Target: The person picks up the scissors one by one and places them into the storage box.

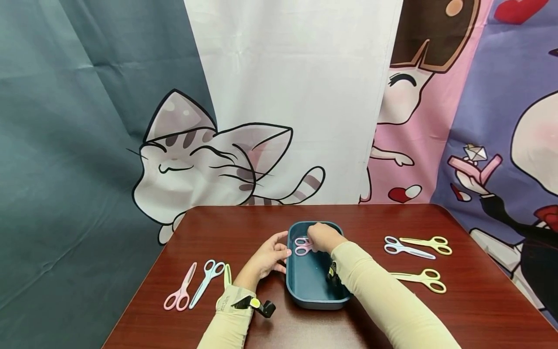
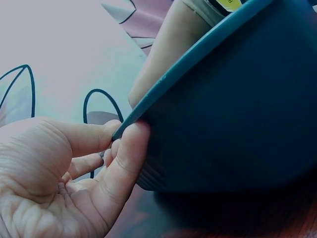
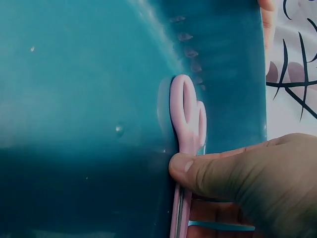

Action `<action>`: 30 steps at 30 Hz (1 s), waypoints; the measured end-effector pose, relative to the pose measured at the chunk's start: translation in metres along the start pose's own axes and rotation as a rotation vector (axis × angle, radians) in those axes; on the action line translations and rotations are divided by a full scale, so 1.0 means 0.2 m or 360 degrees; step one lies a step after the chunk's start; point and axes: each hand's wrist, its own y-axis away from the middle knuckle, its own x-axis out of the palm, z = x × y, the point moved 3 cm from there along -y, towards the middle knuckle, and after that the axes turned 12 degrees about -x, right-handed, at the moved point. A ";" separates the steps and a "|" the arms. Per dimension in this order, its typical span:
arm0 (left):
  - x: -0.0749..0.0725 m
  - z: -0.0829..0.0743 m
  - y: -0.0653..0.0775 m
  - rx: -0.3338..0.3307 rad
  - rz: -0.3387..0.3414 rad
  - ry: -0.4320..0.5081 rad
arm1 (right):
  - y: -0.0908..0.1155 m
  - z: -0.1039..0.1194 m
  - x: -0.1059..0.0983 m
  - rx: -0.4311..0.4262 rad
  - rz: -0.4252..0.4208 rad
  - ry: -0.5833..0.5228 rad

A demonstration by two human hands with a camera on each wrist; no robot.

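Inside the far half of a dark blue bin (image 1: 315, 286) is a pair of pink scissors (image 1: 302, 246), its handle loops toward the left. My right hand (image 1: 324, 236) reaches into the bin and pinches these scissors near the pivot; the right wrist view shows the thumb (image 3: 203, 171) on them, blades pointing away from the loops. At the bin's left side, my left hand (image 1: 267, 256) pinches the rim (image 2: 163, 82) between thumb and fingers, as the left wrist view shows. My right forearm covers part of the bin's right side.
On the left of the table (image 1: 270, 329) lie pink scissors (image 1: 181, 291), blue scissors (image 1: 206, 281) and green scissors (image 1: 227, 276), the last partly behind my left wrist. To the right are pale blue scissors (image 1: 407, 248) and two yellow pairs, one far (image 1: 429, 243), one nearer (image 1: 423, 277).
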 end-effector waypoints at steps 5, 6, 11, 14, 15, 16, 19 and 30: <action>0.00 0.00 0.00 -0.0004 -0.0005 -0.0010 | 0.00 -0.01 0.00 0.0029 0.0045 0.0009; 0.00 0.00 0.00 -0.0005 -0.0006 -0.0012 | 0.00 -0.02 0.00 0.0038 0.0054 0.0009; 0.00 0.00 0.00 -0.0002 -0.0005 -0.0021 | 0.01 -0.03 -0.01 0.0063 0.0091 0.0031; 0.00 0.00 -0.01 0.0003 -0.0005 -0.0023 | 0.02 -0.04 -0.05 0.0046 0.0061 0.0021; 0.00 0.00 -0.01 0.0004 -0.0003 -0.0020 | 0.02 -0.04 -0.06 0.0036 0.0046 0.0007; 0.00 0.00 -0.01 0.0004 -0.0002 -0.0017 | 0.03 -0.05 -0.08 0.0028 0.0018 -0.0003; 0.00 0.00 -0.01 0.0001 0.0001 -0.0010 | 0.05 -0.07 -0.15 -0.0017 -0.0059 -0.0010; 0.00 0.00 -0.01 0.0000 -0.0013 0.0000 | 0.23 -0.30 -0.38 -0.0058 -0.0205 0.0026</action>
